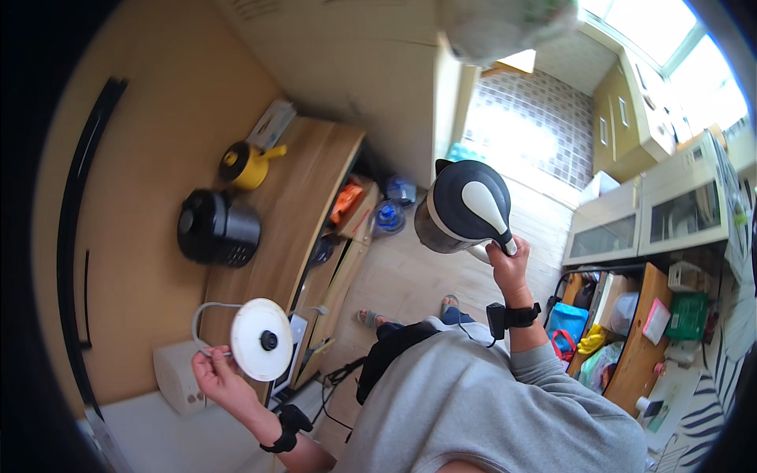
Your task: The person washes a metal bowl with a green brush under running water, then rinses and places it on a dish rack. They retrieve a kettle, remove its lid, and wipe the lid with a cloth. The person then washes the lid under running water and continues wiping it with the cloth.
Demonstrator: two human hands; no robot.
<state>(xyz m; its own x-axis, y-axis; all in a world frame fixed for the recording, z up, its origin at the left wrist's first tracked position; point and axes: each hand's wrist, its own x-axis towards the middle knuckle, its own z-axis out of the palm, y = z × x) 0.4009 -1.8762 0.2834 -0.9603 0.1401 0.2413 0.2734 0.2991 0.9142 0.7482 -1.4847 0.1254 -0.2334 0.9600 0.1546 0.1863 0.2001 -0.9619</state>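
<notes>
My right hand (510, 263) grips the handle of an electric kettle (467, 201) with a dark lid, a white lever on top and a see-through body, held over the floor. At the lower left, my left hand (219, 372) has its fingers closed on the grey cord of a round white kettle base (251, 340). The base faces up towards the camera, with a black connector (269, 340) at its middle. Its cord loops up behind my left hand. Kettle and base are well apart.
On the wooden sideboard (290, 195) at left stand a black electric cooker (219, 227) and a yellow pot (248, 165). Water jugs (388, 216) stand on the floor beside it. Loose black cables (340, 375) lie near its end. A filled wooden shelf (639, 337) is at right.
</notes>
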